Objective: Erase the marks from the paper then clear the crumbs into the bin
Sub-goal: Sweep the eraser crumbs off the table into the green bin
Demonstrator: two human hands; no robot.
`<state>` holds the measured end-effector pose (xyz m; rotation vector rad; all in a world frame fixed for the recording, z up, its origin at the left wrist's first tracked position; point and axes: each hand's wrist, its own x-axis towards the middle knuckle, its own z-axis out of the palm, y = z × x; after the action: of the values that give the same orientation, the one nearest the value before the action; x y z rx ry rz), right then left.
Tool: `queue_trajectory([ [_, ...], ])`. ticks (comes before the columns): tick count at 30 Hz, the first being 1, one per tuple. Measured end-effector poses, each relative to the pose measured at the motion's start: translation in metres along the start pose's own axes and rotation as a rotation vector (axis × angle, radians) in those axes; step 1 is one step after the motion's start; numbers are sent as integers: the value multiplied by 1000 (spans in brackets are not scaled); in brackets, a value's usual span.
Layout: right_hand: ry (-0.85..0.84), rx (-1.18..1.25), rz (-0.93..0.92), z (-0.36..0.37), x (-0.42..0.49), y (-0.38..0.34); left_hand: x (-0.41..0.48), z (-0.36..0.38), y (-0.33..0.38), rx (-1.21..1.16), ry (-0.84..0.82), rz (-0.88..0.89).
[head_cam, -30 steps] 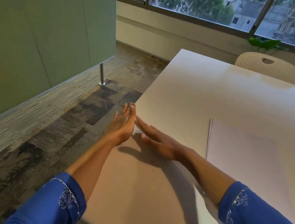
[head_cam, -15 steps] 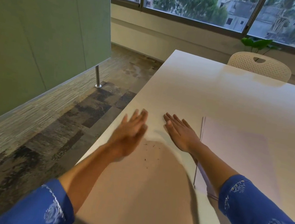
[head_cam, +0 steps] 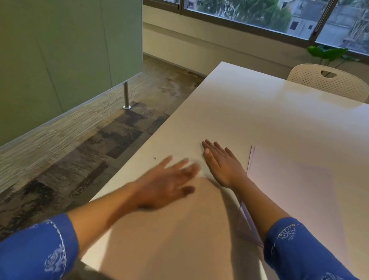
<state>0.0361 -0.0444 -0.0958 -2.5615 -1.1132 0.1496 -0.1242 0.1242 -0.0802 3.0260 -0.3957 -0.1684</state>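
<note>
The paper (head_cam: 290, 192), a thin stack near the table's (head_cam: 277, 110) right side, looks blank here, so the erasing appears done. What remains is the crumbs (head_cam: 154, 158): 1 or 2 dark specks sit near the table's left edge, just beyond the left hand (head_cam: 165, 184). That hand is motion-blurred, fingers spread, grasping nothing. The right hand (head_cam: 221, 165) lies flat and released on the table, just left of the paper. No bin is in view, so the clearing seems unfinished. No readable brand, label or writing shows anywhere.
</note>
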Motion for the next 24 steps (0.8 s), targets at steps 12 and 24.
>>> queue_trajectory([
  [12, -28, -118, -8, 2, 4, 3, -15, 6, 44, -84, -28, 70],
  [24, -21, -119, 0, 3, 5, 3, -10, 0, 2, -59, 85, -282],
])
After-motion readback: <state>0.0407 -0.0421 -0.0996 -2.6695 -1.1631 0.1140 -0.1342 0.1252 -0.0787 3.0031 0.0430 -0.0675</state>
